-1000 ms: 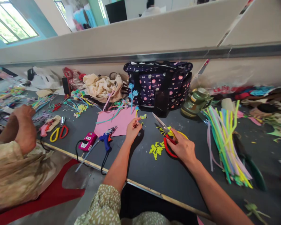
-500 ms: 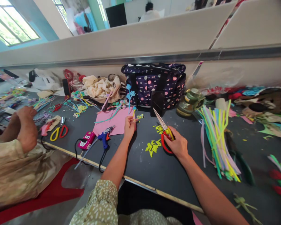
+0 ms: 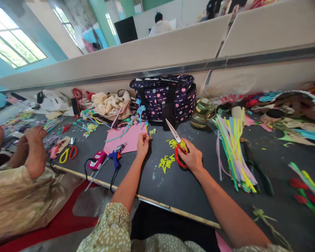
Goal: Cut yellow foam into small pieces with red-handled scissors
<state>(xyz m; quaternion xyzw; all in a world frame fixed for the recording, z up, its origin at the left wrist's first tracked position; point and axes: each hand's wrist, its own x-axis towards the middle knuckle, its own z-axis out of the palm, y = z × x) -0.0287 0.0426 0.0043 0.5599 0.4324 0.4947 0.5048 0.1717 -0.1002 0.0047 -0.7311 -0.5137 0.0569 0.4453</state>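
Observation:
My left hand (image 3: pixel 142 146) is closed in a pinch over the right edge of a pink sheet (image 3: pixel 127 136). From its fingertips rises a short yellow pipe cleaner (image 3: pixel 146 128) with a bluish tip. Scissors with red and yellow handles (image 3: pixel 176 136) sit in my right hand (image 3: pixel 192 156), their blades together and pointing up and left. Cut yellow-green pipe cleaner pieces (image 3: pixel 166 163) lie in small piles between my hands, some beside the scissors. Behind my left hand stands a blue pipe cleaner flower (image 3: pixel 140 109).
A blue glue gun (image 3: pixel 116 158) and a magenta box (image 3: pixel 97 160) lie left. Behind are a dotted bag (image 3: pixel 157 92), a dark phone (image 3: pixel 168 113) and a green jar (image 3: pixel 202 113). Pipe cleaners (image 3: pixel 235 150) are bundled right. A co-worker's hands (image 3: pixel 35 140) are far left.
The whole view has shifted slightly, with table things now further left. Both hands keep about the same pose, the left still pinching the yellow pipe cleaner and the right holding the scissors.

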